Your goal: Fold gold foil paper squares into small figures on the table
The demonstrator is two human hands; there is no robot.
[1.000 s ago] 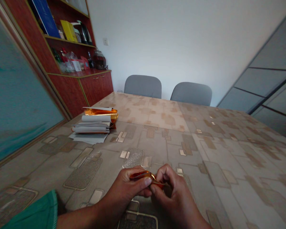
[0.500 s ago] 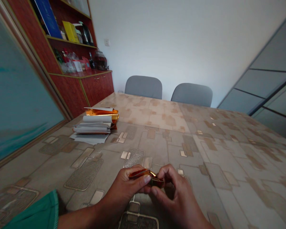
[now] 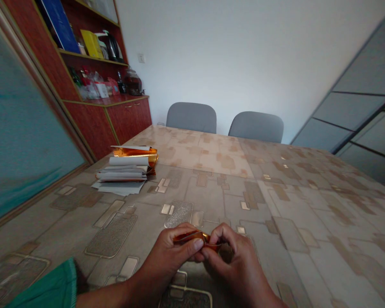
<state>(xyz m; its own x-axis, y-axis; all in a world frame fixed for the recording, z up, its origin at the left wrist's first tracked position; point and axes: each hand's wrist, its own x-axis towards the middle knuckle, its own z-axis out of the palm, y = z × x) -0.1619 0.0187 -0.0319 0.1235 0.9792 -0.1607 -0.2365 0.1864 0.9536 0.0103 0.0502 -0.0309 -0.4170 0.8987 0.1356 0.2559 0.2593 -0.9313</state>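
A folded piece of gold foil paper is between my two hands, low in the middle of the view above the table. My left hand is closed on its left part, thumb lying on the near side. With thumb and bent forefinger, my right hand pinches the right end of the same piece. Its lower folds are hidden by my fingers. At the left of the table lies a loose stack of gold foil paper sheets, folded or curled, with grey-white backs showing.
A patterned cloth covers the table. Two grey chairs stand at its far edge against the white wall. A red-brown cabinet with bottles, a kettle and boxes is at the back left. A frosted glass panel borders the left side.
My right thumb came slightly off the paper half a second ago and is now pressed against it again. My left hand keeps its hold, and the stack lies as before.
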